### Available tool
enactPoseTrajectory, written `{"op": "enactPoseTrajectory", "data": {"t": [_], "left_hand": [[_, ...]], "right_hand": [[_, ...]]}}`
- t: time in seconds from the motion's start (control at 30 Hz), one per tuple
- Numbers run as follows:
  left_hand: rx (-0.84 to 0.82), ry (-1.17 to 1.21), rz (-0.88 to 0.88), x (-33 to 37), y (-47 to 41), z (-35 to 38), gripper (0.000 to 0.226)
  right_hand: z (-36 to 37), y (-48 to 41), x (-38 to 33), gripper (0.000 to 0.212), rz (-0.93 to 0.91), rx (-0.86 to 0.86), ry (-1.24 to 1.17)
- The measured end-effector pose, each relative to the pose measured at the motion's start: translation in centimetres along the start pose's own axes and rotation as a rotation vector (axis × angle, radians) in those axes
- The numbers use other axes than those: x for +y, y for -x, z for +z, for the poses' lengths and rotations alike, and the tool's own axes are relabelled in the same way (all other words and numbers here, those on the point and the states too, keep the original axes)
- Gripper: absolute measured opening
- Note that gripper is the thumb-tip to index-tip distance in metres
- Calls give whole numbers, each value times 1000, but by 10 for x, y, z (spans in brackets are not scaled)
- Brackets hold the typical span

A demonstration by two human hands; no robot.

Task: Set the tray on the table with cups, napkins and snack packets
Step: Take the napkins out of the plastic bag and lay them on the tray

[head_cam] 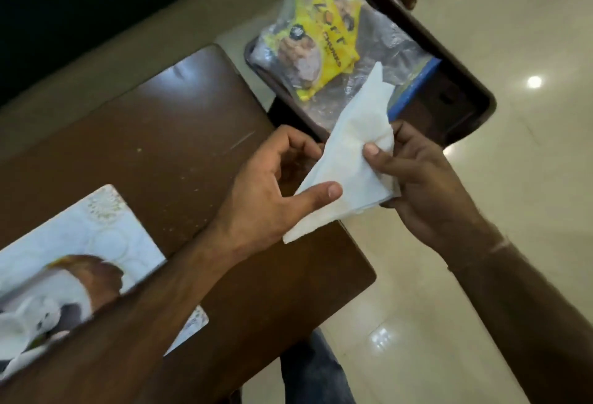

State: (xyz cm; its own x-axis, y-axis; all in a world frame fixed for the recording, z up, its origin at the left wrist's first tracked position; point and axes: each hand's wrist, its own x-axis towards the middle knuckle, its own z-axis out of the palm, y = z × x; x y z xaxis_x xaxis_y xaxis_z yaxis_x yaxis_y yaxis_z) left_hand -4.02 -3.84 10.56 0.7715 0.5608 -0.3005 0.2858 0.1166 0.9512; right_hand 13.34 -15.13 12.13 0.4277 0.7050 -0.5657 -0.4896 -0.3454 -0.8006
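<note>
I hold a white paper napkin (pixel 346 147) between both hands, over the gap beside the brown table (pixel 167 134). My left hand (pixel 269 188) pinches its lower left edge with thumb on top. My right hand (pixel 426 179) grips its right side, thumb pressed on the paper. Beyond the napkin lies a dark brown tray (pixel 462 95) with a raised rim. On the tray rests a clear plastic bag (pixel 378 51) holding a yellow snack packet (pixel 324 41). No cups are in view.
A white tissue box (pixel 73 243) with a printed picture sits at the table's near left, a tissue sticking out of it. Glossy cream floor tiles (pixel 481 307) spread to the right. My trouser leg (pixel 314 368) shows below the table's edge.
</note>
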Motion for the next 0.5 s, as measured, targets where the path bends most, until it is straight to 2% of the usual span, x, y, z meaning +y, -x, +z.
{"op": "enactPoseTrajectory", "data": {"t": [0.1, 0.2, 0.27, 0.33, 0.4, 0.5], "left_hand": [[171, -53, -51, -11, 40, -31, 44], [304, -76, -120, -25, 73, -57, 41], [374, -115, -148, -37, 95, -75, 31], [413, -166, -168, -46, 113, -89, 27], [421, -233, -183, -53, 134, -104, 30], [423, -308, -188, -64, 160, -121, 33]], "right_hand": [[47, 0, 17, 34, 26, -74, -20], [90, 1, 37, 46, 28, -111, 132], [119, 4, 46, 75, -152, -135, 507], [139, 2, 50, 93, -530, -232, 996], [166, -1, 48, 79, -791, -432, 1328], [211, -6, 46, 58, -854, -756, 1640]]}}
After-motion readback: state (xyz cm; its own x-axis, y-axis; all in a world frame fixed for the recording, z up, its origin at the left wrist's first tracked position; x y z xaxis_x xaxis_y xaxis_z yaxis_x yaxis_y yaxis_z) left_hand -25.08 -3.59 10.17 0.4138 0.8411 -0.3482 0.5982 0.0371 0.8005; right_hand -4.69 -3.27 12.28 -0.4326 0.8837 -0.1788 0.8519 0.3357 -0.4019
